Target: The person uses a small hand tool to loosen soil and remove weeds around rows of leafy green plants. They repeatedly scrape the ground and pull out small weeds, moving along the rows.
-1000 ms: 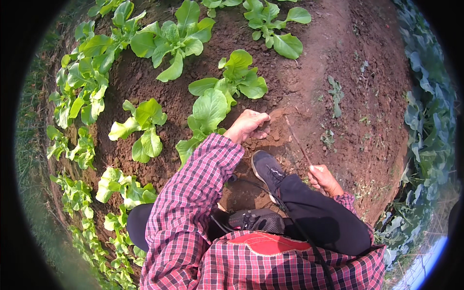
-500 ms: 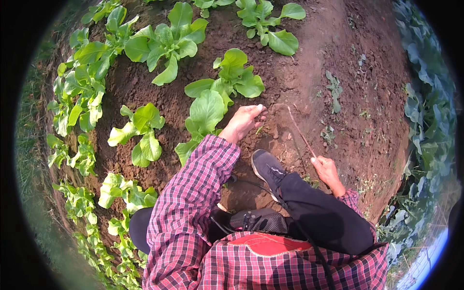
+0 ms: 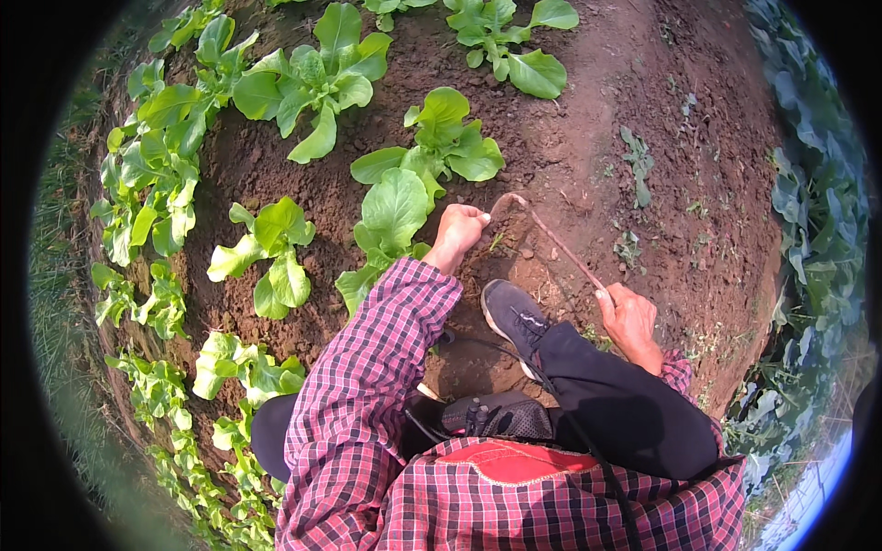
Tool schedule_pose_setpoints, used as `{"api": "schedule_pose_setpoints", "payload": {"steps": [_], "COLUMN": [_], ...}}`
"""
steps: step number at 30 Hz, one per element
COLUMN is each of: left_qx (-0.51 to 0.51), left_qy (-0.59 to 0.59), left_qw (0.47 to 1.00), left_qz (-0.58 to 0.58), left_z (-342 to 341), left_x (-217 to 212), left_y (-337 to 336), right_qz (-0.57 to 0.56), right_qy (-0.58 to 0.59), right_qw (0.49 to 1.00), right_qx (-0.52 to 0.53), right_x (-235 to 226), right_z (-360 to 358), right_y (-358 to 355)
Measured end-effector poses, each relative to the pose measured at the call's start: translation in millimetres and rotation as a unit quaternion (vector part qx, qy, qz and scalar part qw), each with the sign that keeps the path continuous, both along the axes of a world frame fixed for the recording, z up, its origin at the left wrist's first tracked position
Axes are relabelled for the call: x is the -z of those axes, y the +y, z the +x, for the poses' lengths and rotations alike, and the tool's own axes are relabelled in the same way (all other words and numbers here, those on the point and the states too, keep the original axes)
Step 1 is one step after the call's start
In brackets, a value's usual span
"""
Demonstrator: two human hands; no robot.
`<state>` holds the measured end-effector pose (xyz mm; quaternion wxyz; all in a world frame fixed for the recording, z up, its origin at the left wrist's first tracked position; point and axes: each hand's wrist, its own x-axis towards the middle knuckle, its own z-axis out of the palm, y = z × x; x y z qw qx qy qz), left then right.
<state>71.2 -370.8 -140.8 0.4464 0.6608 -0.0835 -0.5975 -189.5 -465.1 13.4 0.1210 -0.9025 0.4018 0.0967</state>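
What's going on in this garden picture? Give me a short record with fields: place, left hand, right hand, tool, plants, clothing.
place: a bed of bare brown soil, seen from above
left hand: left hand closed, down at the soil beside a leafy green plant
right hand: right hand gripping the handle end of a thin hooked tool
tool: its curved tip rests on the soil near the left hand
plants: rows of leafy greens to the left
clothing: red checked shirt sleeve, dark shoe

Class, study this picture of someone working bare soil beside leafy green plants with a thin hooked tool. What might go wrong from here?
1. The hooked tool has its curved tip right beside the left hand; a pull might scrape the fingers.
2. The leafy plant touches that hand, so its leaves or roots might get damaged.
3. The shoe rests on loose soil near the tool and might slip.
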Motion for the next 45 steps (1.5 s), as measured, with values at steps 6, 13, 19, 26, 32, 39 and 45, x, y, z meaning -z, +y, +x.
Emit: {"api": "schedule_pose_setpoints", "payload": {"steps": [6, 13, 19, 26, 32, 39, 45], "left_qx": [-0.148, -0.178, -0.116, -0.040, 0.023, -0.022, -0.138], "left_qy": [0.167, -0.009, -0.113, -0.230, -0.265, -0.327, -0.241], "left_qw": [0.973, 0.980, 0.984, 0.968, 0.962, 0.944, 0.961], "left_qz": [-0.048, -0.089, -0.070, -0.087, -0.070, -0.040, -0.005], "left_z": [-10, -16, -9, -7, -2, -9, -28], "left_x": [-3, 24, 22, -1, -5, 3, 1], "left_y": [-2, 4, 12, 14, 14, 11, 3], "right_qz": [0.014, 0.068, 0.105, 0.137, 0.098, 0.017, -0.014], "right_qy": [-0.012, -0.027, -0.020, 0.001, -0.037, -0.040, -0.069], "right_qw": [1.000, 0.997, 0.994, 0.988, 0.994, 0.997, 0.988], "right_qx": [-0.014, 0.003, 0.029, 0.073, 0.008, -0.061, -0.139], "right_x": [-2, 3, 7, 8, 7, 5, 8], "right_z": [1, 7, 6, -2, -3, 6, 5], "right_y": [0, 8, 12, 12, 9, 11, 5]}}
